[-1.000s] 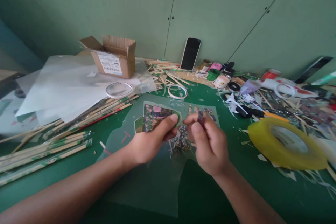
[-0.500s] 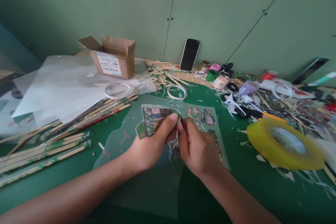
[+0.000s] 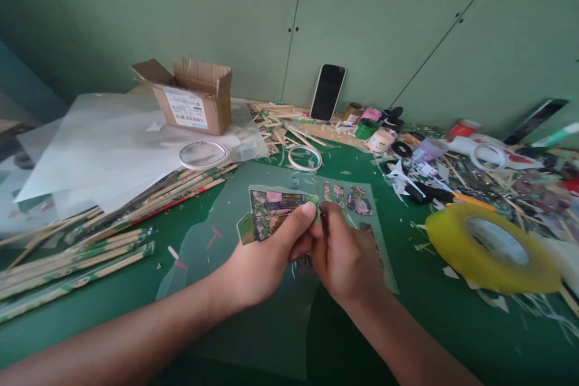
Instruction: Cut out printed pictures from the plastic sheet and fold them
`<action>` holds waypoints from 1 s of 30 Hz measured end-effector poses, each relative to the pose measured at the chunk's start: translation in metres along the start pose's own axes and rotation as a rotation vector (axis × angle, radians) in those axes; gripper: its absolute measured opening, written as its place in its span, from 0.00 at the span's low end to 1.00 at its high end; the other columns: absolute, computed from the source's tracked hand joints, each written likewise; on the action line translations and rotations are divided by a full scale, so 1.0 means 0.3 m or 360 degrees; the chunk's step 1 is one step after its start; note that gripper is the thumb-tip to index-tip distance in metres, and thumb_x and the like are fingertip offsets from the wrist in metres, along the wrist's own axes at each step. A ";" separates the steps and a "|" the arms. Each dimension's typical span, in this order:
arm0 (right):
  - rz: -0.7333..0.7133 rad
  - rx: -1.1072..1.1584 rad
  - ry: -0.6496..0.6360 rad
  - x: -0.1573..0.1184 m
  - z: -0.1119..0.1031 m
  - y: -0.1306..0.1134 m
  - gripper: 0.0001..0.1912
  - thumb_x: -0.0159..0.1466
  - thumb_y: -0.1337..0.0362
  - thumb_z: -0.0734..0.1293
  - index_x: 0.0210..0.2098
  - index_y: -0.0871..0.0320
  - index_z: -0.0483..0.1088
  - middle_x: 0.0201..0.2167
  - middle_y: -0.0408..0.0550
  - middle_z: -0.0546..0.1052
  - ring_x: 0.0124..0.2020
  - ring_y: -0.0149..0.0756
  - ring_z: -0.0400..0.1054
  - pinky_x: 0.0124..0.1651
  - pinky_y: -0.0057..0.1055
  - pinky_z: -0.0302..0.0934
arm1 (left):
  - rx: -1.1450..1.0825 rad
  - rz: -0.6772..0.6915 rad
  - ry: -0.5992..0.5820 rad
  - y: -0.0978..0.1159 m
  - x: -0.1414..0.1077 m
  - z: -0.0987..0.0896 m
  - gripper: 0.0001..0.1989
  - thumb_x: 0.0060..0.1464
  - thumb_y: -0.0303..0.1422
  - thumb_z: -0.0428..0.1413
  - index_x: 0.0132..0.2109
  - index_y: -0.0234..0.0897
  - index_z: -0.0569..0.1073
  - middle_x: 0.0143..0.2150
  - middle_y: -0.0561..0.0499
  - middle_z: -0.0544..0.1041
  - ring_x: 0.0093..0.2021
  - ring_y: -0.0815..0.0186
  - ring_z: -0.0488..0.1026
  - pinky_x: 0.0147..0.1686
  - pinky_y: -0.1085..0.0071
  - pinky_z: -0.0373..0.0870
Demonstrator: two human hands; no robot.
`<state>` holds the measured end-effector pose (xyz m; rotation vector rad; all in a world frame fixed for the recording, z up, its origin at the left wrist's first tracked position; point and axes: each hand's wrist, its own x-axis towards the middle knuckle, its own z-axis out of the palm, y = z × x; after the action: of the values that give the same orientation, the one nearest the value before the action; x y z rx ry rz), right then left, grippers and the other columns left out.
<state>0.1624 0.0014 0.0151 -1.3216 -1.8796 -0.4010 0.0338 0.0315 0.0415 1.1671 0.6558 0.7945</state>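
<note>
My left hand [image 3: 274, 256] is closed on a printed cutout [image 3: 270, 210] with a pink, green and dark floral pattern. The thumb presses it near its right end, by a small green part. Fingers of my right hand [image 3: 346, 256] are curled together right against that end. A sliver of something dark shows between them, but what they grip is mostly hidden. Both hands are above a translucent sheet [image 3: 257, 338], on which lie several more printed pieces [image 3: 359, 201].
Wrapped chopsticks [image 3: 85, 274] lie at left. Behind are a cardboard box [image 3: 194, 111], a tape ring [image 3: 305, 158] and a leaning phone [image 3: 328, 93]. A big yellow tape roll [image 3: 446, 247] is at right, with small jars [image 3: 382, 140] and scraps beyond.
Both hands have shifted slightly to the right with the cutout, which sits a little lower and at a slightly different tilt. The surroundings look the same.
</note>
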 end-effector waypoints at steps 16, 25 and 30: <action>-0.0017 -0.0050 0.0040 0.005 0.000 0.001 0.09 0.64 0.72 0.54 0.35 0.60 0.64 0.12 0.37 0.67 0.11 0.28 0.62 0.16 0.25 0.46 | 0.0003 -0.0043 -0.0114 -0.019 -0.003 -0.016 0.19 0.64 0.41 0.44 0.28 0.36 0.64 0.17 0.61 0.53 0.19 0.74 0.49 0.22 0.75 0.51; -0.0032 -0.0003 0.0018 0.009 -0.005 -0.004 0.08 0.65 0.71 0.54 0.36 0.61 0.63 0.12 0.38 0.68 0.11 0.29 0.62 0.16 0.25 0.47 | 0.0090 -0.0036 -0.0079 0.009 -0.009 -0.013 0.18 0.62 0.41 0.46 0.27 0.36 0.65 0.16 0.61 0.54 0.18 0.75 0.50 0.22 0.75 0.51; -0.0035 0.0030 -0.0002 0.006 -0.003 0.000 0.09 0.66 0.71 0.54 0.37 0.62 0.64 0.12 0.39 0.68 0.11 0.29 0.61 0.15 0.26 0.46 | 0.0098 -0.0058 -0.0097 0.022 -0.009 -0.016 0.17 0.61 0.39 0.48 0.26 0.36 0.65 0.15 0.61 0.55 0.18 0.76 0.50 0.22 0.76 0.52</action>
<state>0.1626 0.0021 0.0170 -1.2904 -1.8962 -0.3931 0.0271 0.0330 0.0467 1.2272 0.6530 0.7096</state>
